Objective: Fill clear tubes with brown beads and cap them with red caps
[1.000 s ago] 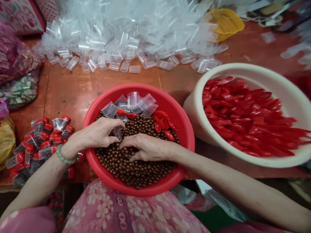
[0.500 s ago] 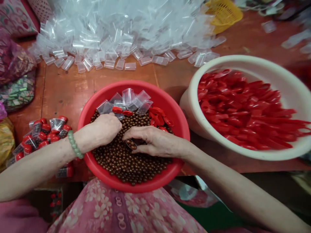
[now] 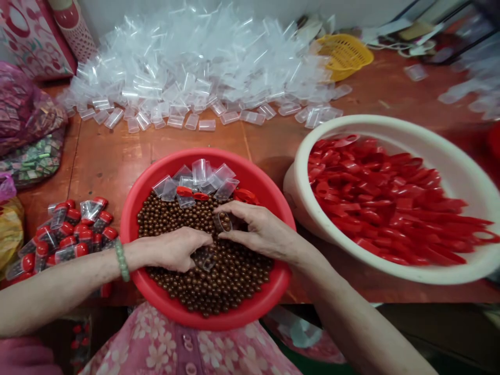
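A red basin [image 3: 130, 208] holds a heap of small brown balls [image 3: 219, 291]. At its far side lie several clear plastic cups [image 3: 201, 172] and a few red lids [image 3: 185, 191]. My left hand [image 3: 175, 249], wearing a green bead bracelet [image 3: 122, 260], is closed over the balls, gripping a clear cup [image 3: 205, 259] that rests low among them. Between the thumb and fingers of my right hand [image 3: 260, 229] is another clear cup [image 3: 223, 222], tilted, with brown balls inside.
To the right stands a white tub [image 3: 304, 182] of red plastic pieces. Left of the basin lie several filled, red-capped containers [image 3: 66, 237]. A large pile of clear cups [image 3: 195, 73] spreads along the back, beside a yellow basket [image 3: 347, 54]. Bags [image 3: 33, 109] sit at far left.
My left hand has moved from the cups at the basin's far side down into the balls, and a cup now shows at its fingers. My right hand keeps its cup. The view has tilted up.
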{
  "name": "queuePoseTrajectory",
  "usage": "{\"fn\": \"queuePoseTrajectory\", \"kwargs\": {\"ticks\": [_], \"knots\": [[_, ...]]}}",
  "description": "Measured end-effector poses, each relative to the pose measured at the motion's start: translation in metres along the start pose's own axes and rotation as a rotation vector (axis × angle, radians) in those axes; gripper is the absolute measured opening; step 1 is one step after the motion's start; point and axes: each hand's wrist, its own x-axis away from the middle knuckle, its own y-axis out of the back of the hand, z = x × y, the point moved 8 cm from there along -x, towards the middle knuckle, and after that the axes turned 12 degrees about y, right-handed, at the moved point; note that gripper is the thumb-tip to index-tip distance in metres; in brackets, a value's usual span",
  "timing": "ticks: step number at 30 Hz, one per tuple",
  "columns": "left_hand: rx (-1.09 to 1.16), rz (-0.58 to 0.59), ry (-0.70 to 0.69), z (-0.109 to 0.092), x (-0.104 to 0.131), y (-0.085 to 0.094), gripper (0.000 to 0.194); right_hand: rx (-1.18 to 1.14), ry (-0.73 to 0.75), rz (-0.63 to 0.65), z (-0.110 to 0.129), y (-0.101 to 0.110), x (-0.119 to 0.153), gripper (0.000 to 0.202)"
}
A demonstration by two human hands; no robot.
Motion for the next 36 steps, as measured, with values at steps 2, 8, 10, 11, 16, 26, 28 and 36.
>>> {"fn": "queuePoseTrajectory", "kwargs": {"ticks": [2, 8, 10, 11, 16, 26, 28, 36], "knots": [[0.111, -0.020, 0.001, -0.001, 0.006, 0.005, 0.026, 0.011, -0.040, 0.018, -0.003, -0.002, 0.000, 0.032], [0.426, -0.247, 0.029, 0.010, 0.031, 0.032, 0.035, 0.044, -0.076, 0.149, 0.004, -0.015, -0.002, 0.025], [0.487, -0.391, 0.050, 0.020, 0.041, 0.042, 0.038, 0.050, -0.075, 0.183, 0.006, -0.021, -0.002, 0.021], [0.510, -0.456, 0.052, 0.024, 0.045, 0.047, 0.039, 0.054, -0.077, 0.195, 0.006, -0.023, -0.002, 0.020], [0.787, -0.503, 0.043, 0.030, 0.054, 0.049, 0.034, 0.132, -0.069, 0.277, 0.004, -0.034, -0.005, 0.020], [1.030, -0.523, 0.072, 0.036, 0.060, 0.047, 0.032, 0.295, -0.043, 0.395, 0.024, -0.019, -0.006, 0.042], [1.028, -0.539, 0.060, 0.037, 0.063, 0.048, 0.031, 0.305, -0.007, 0.374, 0.030, -0.009, -0.020, 0.034], [1.117, -0.585, 0.064, 0.045, 0.067, 0.048, 0.030, 0.661, -0.127, 0.299, 0.012, -0.009, -0.079, 0.015]]}}
